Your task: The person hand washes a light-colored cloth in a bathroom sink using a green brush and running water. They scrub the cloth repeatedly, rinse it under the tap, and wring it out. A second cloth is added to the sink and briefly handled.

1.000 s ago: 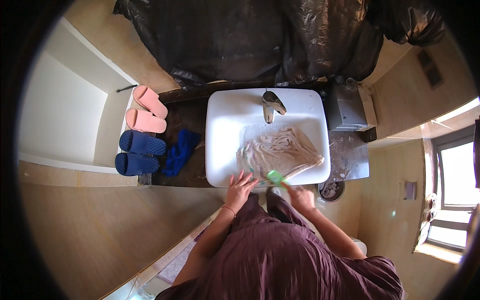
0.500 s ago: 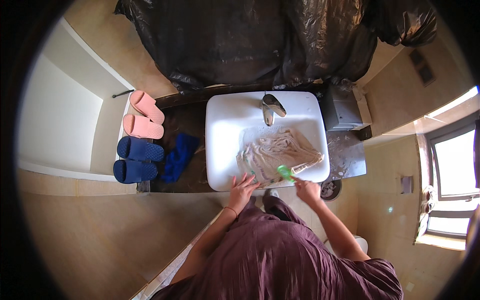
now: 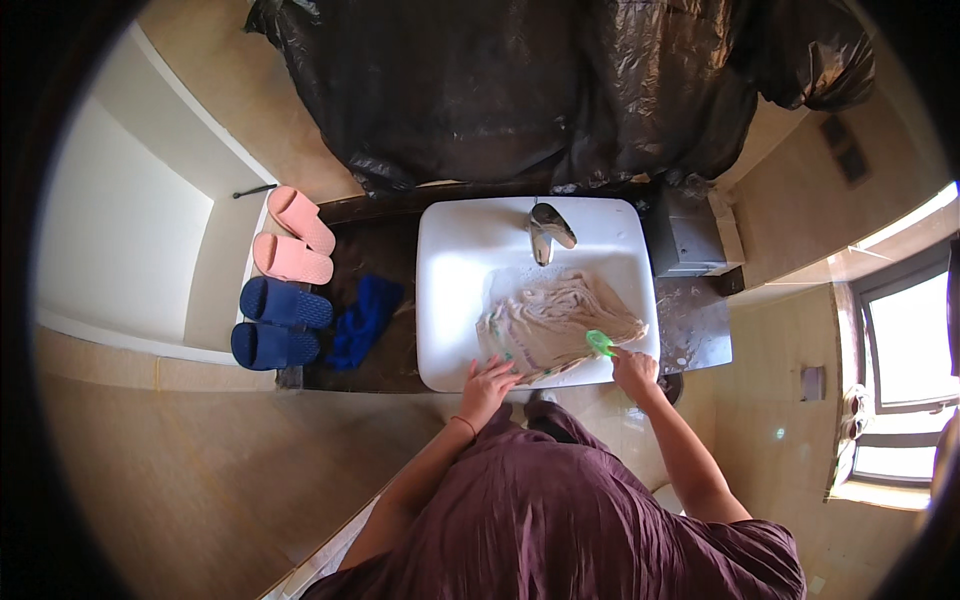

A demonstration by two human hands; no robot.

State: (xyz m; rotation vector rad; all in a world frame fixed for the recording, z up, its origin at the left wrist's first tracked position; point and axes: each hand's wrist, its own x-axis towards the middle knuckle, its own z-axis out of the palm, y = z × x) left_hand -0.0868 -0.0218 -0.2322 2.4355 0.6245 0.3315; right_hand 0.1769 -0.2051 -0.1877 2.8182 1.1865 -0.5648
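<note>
Beige cloth [image 3: 555, 322]: lies wet in the white sink basin [image 3: 450, 300], long axis running left-near to right-far. Left hand [image 3: 488, 380]: fingers spread flat, pressing its near-left edge. Right hand [image 3: 634, 366]: nearer the right end, clamped on a green scrub brush [image 3: 600, 343] touching the cloth.

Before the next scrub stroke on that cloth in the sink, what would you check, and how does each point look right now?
1. Left hand pressing the beige cloth down at its near edge: ok.
2. Right hand gripping the green brush: ok.
3. Brush resting on the cloth: ok, as far as the view shows.
4. Cloth lying inside the white sink, not over the rim: ok.
5. Faucet turned off: cannot tell.
6. Blue cloth and slippers on the left apart from the sink: ok.
</note>
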